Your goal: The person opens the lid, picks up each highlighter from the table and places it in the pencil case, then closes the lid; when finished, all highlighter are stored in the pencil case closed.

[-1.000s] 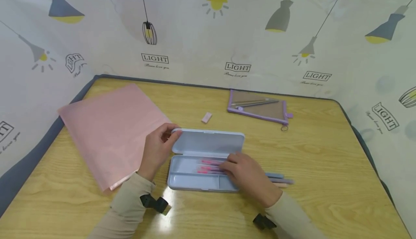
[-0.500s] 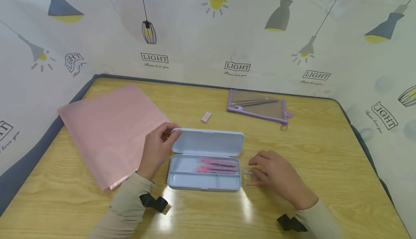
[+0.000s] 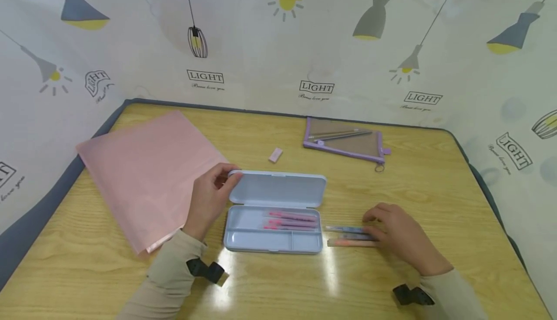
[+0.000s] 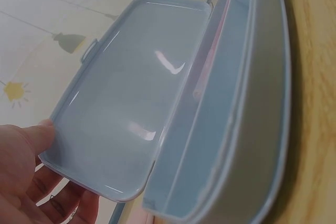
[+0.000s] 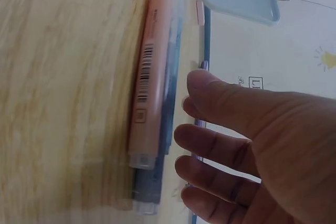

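A light blue pencil case (image 3: 261, 241) lies with its lid raised at the middle of the table. My left hand (image 3: 208, 199) pinches the lid's left corner, thumb on the inside and fingers behind, as the left wrist view (image 4: 23, 166) shows. Several pink-tipped pens (image 3: 293, 217) lie in the case's back compartment; the front compartments hold nothing. Right of the case lie a few pens on the table, one of them a peach pen (image 3: 352, 243) beside bluish ones (image 3: 345, 229). My right hand (image 3: 402, 238) is at their right ends, fingers loosely bent and apart from the peach pen (image 5: 152, 77).
A pink folder (image 3: 148, 175) covers the table's left side, reaching close to my left forearm. Behind the case are a small pink eraser (image 3: 275, 154) and a purple-edged mesh pouch (image 3: 359, 150) with pencils. A printed curtain (image 3: 252, 44) stands along the table's far edge.
My right hand has moved out of the case to the right, past its edge to the right ends of the loose pens. The left hand stays at the lid corner.
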Demonstrator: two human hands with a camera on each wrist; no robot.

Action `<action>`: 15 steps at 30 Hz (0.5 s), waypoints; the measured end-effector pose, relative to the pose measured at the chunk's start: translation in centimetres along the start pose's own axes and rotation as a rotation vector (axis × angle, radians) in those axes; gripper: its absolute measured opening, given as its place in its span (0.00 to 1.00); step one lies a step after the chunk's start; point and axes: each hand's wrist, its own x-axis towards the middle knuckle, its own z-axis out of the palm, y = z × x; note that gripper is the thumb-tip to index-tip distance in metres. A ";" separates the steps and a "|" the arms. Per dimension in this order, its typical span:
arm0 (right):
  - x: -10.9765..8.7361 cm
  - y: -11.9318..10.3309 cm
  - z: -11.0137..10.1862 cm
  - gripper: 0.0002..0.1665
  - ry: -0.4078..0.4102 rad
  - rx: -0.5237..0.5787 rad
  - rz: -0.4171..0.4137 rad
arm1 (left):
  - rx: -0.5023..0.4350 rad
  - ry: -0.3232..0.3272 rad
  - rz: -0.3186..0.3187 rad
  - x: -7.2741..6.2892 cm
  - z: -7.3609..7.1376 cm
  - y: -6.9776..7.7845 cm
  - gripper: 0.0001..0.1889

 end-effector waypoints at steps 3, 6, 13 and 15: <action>0.1 0.3 0.2 0.07 0.004 0.011 0.000 | 0.005 -0.001 0.002 0.0 0.0 0.0 0.12; 0.1 0.5 0.5 0.06 0.001 0.015 -0.001 | 0.002 0.001 0.003 0.0 0.0 -0.1 0.12; 0.1 0.8 0.7 0.04 0.018 0.016 -0.018 | 0.002 0.007 0.006 0.0 0.0 -0.1 0.11; 0.1 0.8 0.7 0.03 0.022 0.019 -0.030 | 0.001 0.006 0.006 0.0 0.0 -0.1 0.11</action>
